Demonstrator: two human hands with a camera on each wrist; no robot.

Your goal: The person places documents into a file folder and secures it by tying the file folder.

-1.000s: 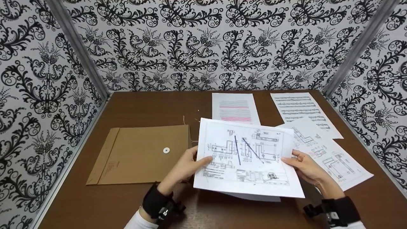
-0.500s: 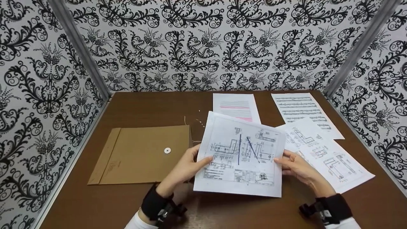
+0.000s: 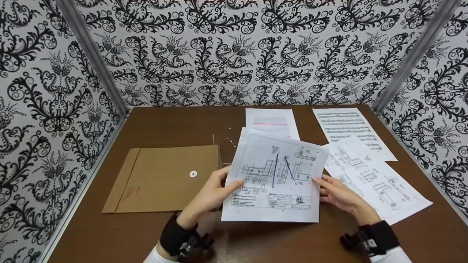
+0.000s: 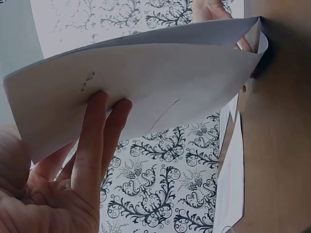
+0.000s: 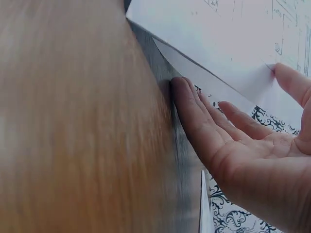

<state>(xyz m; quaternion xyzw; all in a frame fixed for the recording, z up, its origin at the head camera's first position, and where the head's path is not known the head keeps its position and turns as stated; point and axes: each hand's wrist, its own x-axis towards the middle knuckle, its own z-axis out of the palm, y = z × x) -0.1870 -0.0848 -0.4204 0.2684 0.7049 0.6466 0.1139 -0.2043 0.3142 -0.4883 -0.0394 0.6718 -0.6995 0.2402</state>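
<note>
brown table (image 3: 175, 124), scroll-patterned walls (image 3: 234, 54), drawing (image 3: 276, 179) between hands (image 3: 214, 188)

Surface finishes before me
My drawing sheet (image 3: 263, 212): smooth, matt paper. Envelope (image 3: 161, 182): matt kraft paper. Tabletop (image 3: 263, 243): wood-grained (faintly glossy).

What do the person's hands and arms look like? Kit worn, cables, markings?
Left hand and right hand: bare, no gloves. Each wrist wears a wide black band, left band and right band, carrying a small dark device with a silver-coloured piece. Plain white sleeves, left sleeve and right sleeve, show below. No cables visible; any markings are too small to read.
</note>
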